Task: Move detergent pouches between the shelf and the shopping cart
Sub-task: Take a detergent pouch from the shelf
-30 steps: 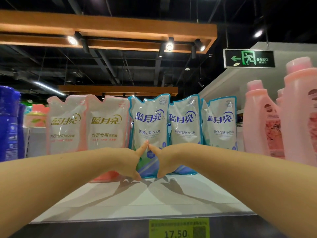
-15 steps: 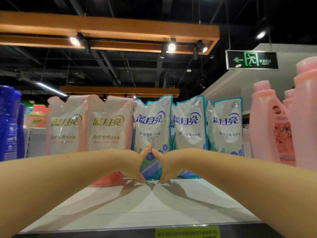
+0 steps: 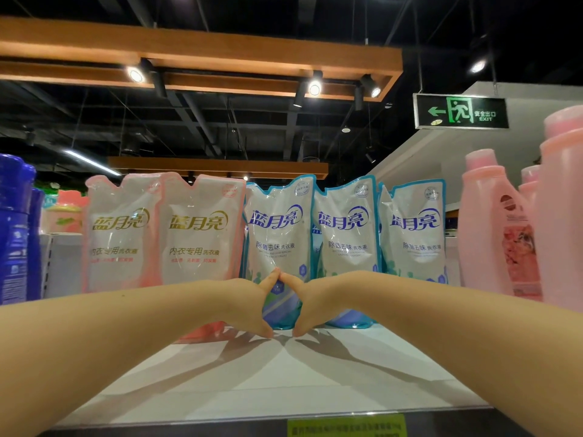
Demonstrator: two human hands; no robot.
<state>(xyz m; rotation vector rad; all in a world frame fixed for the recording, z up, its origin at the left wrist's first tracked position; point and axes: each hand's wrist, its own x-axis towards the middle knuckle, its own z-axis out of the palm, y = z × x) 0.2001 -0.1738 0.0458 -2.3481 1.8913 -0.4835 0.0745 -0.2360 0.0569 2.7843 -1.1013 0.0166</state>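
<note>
Both arms are out straight ahead, and your left hand (image 3: 244, 305) and right hand (image 3: 317, 302) meet at twelve o'clock, just above the white shelf (image 3: 268, 383). The thumbs (image 3: 271, 279) rise and touch tip to tip, and the forefingers run straight down toward six o'clock, their tips close together but apart. Together they draw a narrow diamond.

Inside that diamond sits the lower front of the blue-trimmed pouch (image 3: 277, 228), the leftmost of the three blue ones. It stands upright at the back of the shelf, its top well above your thumbs at twelve and its blue base showing between your forefingers. What shows of your fingers is straight, with nothing curled round the pouch — whether they actually press on it, you cannot tell from here. The remaining fingers are hidden behind the hands.

At one o'clock from your hands the second blue pouch (image 3: 347, 234) stands touching the first, and the third blue pouch (image 3: 415, 234) is just beside it at two o'clock. At eleven o'clock a pink-trimmed pouch (image 3: 198, 234) stands against the first blue one, with another pink pouch (image 3: 121, 234) overlapping it at ten. Pink bottles (image 3: 495, 234) fill three o'clock and a blue bottle (image 3: 14, 234) stands at nine. A green price label (image 3: 347, 427) sits on the shelf's front edge at five o'clock — its print is too blurred to read.
</note>
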